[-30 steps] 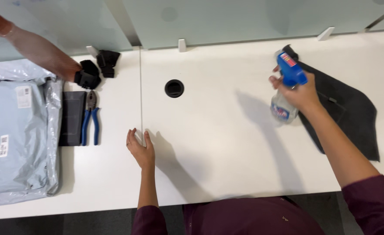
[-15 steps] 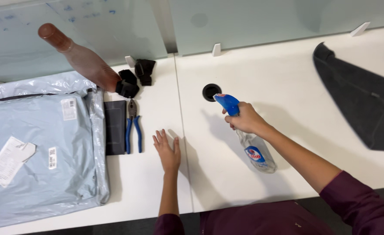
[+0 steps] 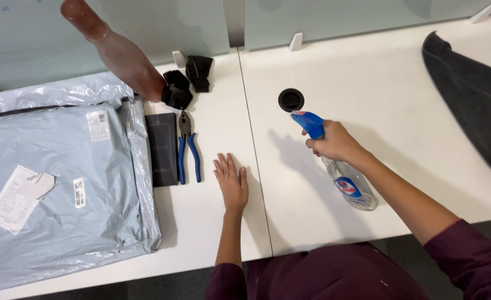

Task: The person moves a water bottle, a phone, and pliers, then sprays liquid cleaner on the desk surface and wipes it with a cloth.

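Observation:
My right hand (image 3: 335, 143) grips a clear spray bottle (image 3: 350, 184) by its neck. Its blue trigger head (image 3: 308, 122) points toward the far left, near a round black cable hole (image 3: 291, 100). The bottle is tilted, its base toward me. My left hand (image 3: 231, 181) lies flat on the white desk (image 3: 401, 139), palm down, fingers slightly apart, holding nothing. It rests just left of the seam between two desk panels, right of blue-handled pliers (image 3: 188, 146).
A large grey plastic mailer bag (image 3: 56, 183) covers the left. A flat black rectangle (image 3: 162, 149) lies beside the pliers. Black straps (image 3: 188, 79) sit at the back, where another person's forearm (image 3: 117, 53) reaches down. A dark grey cloth (image 3: 479, 100) lies at the right.
My right hand has carried the spray bottle from beside the dark cloth on the right to the desk's middle near the cable hole. The view shifted left. My left hand stayed flat.

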